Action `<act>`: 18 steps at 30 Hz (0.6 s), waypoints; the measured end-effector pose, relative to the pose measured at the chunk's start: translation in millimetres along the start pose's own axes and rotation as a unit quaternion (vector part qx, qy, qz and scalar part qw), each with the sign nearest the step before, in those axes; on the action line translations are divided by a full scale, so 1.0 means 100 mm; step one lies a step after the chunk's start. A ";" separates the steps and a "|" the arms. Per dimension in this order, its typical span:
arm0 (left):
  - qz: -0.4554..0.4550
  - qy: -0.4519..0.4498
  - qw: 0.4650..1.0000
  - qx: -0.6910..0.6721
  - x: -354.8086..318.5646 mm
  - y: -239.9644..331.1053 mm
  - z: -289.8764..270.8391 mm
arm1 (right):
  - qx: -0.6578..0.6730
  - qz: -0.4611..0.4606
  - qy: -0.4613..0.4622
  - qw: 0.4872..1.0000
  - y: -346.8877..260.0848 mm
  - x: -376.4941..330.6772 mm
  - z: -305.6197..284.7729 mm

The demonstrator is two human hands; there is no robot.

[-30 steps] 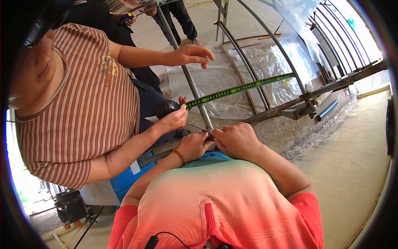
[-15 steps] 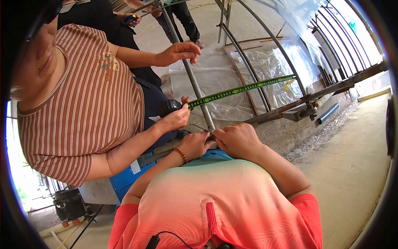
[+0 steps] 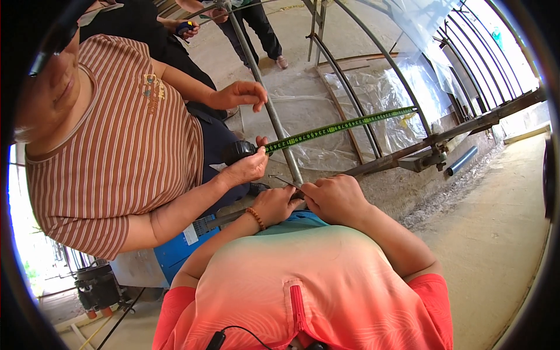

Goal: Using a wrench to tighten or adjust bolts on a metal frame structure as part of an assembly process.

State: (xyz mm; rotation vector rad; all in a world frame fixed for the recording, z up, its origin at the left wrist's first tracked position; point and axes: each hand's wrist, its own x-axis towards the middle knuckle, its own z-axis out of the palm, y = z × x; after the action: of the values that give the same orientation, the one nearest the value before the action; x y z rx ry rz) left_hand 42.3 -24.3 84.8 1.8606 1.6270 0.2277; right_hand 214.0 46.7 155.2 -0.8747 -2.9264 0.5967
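My left hand (image 3: 273,205), with a beaded bracelet (image 3: 255,217) at the wrist, is closed close in front of my body. Beside it, my right hand (image 3: 335,197) is closed with its fingertips meeting the left. Between them pokes out a thin metal rod with a bent tip (image 3: 282,181); its lower end is hidden in my fingers. Just beyond, a grey metal pipe (image 3: 274,119) runs away from me. Across it lies an extended green tape measure (image 3: 338,126), its black case in the left hand (image 3: 248,166) of a co-worker. That person's other hand (image 3: 242,94) hovers near the pipe.
Curved metal bars (image 3: 344,87) and a long rusty bar (image 3: 402,153) make a frame on the right. Clear plastic sheeting (image 3: 385,87) lies behind. A blue machine (image 3: 186,248) stands at lower left. Another person's hand holds a small tape measure (image 3: 185,27) at the back.
The co-worker's raised hand has come down and left, toward their body. My own hands and the extended tape stay nearly where they were.
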 end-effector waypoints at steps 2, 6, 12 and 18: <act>-0.002 0.001 1.000 0.000 0.01 -0.01 0.01 | -0.001 0.003 -0.004 1.000 0.00 0.00 0.00; -0.001 0.007 1.000 0.010 0.01 -0.02 0.03 | -0.010 -0.003 -0.002 1.000 0.02 0.00 0.04; -0.005 0.008 1.000 -0.005 0.01 -0.03 0.04 | -0.033 -0.008 -0.002 0.999 0.03 0.00 0.05; -0.011 -0.001 1.000 0.000 0.01 -0.03 0.04 | -0.032 -0.001 0.000 1.000 0.02 -0.01 0.08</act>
State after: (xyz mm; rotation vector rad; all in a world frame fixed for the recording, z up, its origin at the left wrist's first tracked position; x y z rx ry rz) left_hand 42.0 -24.8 79.1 1.8406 1.6458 0.2166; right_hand 214.3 44.8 147.0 -0.8783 -2.9601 0.5063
